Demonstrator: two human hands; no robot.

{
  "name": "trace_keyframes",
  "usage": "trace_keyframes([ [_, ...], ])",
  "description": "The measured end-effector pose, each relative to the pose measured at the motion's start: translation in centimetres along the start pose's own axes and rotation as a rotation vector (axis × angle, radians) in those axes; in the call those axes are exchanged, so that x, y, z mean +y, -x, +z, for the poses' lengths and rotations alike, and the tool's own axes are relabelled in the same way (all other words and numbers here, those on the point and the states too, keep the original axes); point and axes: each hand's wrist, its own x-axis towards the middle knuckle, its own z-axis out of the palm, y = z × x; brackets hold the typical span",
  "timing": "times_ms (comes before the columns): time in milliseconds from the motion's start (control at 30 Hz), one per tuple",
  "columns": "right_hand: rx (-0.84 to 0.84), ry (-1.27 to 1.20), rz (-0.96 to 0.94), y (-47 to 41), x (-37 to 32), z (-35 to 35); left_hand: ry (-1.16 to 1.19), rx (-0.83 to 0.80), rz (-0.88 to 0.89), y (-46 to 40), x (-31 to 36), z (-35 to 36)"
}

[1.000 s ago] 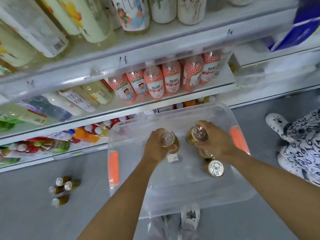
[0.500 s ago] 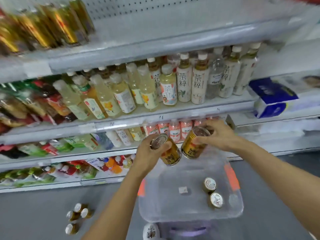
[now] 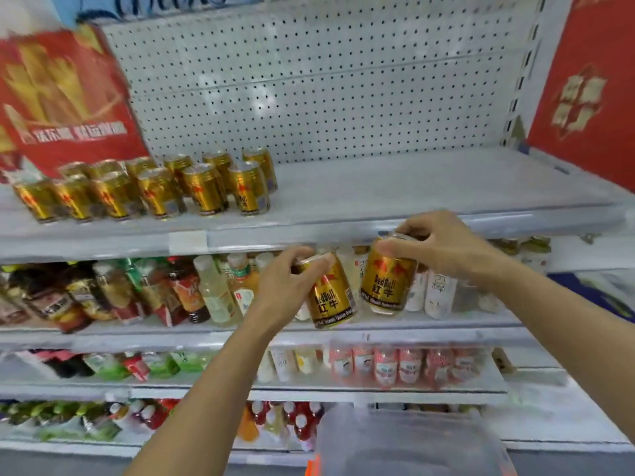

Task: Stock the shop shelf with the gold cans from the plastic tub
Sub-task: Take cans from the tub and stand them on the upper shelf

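My left hand (image 3: 287, 281) grips a gold can (image 3: 331, 298) by its top, tilted, in front of the bottle shelf. My right hand (image 3: 443, 243) holds a second gold can (image 3: 388, 281) by its rim, just under the edge of the top shelf (image 3: 378, 197). Several gold cans (image 3: 154, 188) stand in rows on the left part of that top shelf; its right part is bare. The clear plastic tub (image 3: 409, 444) shows at the bottom of the view, below my arms; its inside is hidden.
A red carton (image 3: 65, 101) leans behind the shelved cans at the left, and a red box (image 3: 587, 87) stands at the right end. White pegboard (image 3: 309, 80) backs the top shelf. Lower shelves hold many drink bottles (image 3: 213, 293).
Both hands have lifted a can each out of the tub and risen to just below the top shelf. The view has tilted up from the tub to the shelf.
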Motion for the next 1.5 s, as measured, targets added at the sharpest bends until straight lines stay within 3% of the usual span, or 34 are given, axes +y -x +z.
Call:
trace_keyframes([
  [367,0.191,0.016,-0.128,-14.3,-7.9,0.7,0.012,0.071,0.070,-8.7,2.7,-6.8],
  [700,0.171,0.189,-0.013,-25.9,-9.4,5.1,0.041,0.085,0.030,-13.4,0.9,-8.8],
  [1033,0.098,0.258,0.005,-28.1,-9.0,6.2,0.108,0.062,0.017,-13.8,0.3,-8.8],
  [1133,0.247,0.101,-0.082,-24.5,-9.9,5.6,0.113,0.060,0.005,-13.6,0.6,-8.8],
  [1200,0.135,-0.048,-0.154,-21.3,-10.5,4.7,0.137,0.066,0.005,-13.5,1.0,-8.9],
  [1267,-0.197,-0.054,-0.169,-18.0,-11.0,4.3,0.163,0.084,0.016,-13.4,1.6,-8.7],
  [1333,-0.360,-0.041,-0.180,-16.2,-10.7,4.8,0.175,0.107,0.026,-13.5,2.2,-8.2],
  [1500,-0.172,-0.206,-0.228,-16.0,-9.5,6.1,0.167,0.102,0.043,-13.1,3.0,-7.7],
])
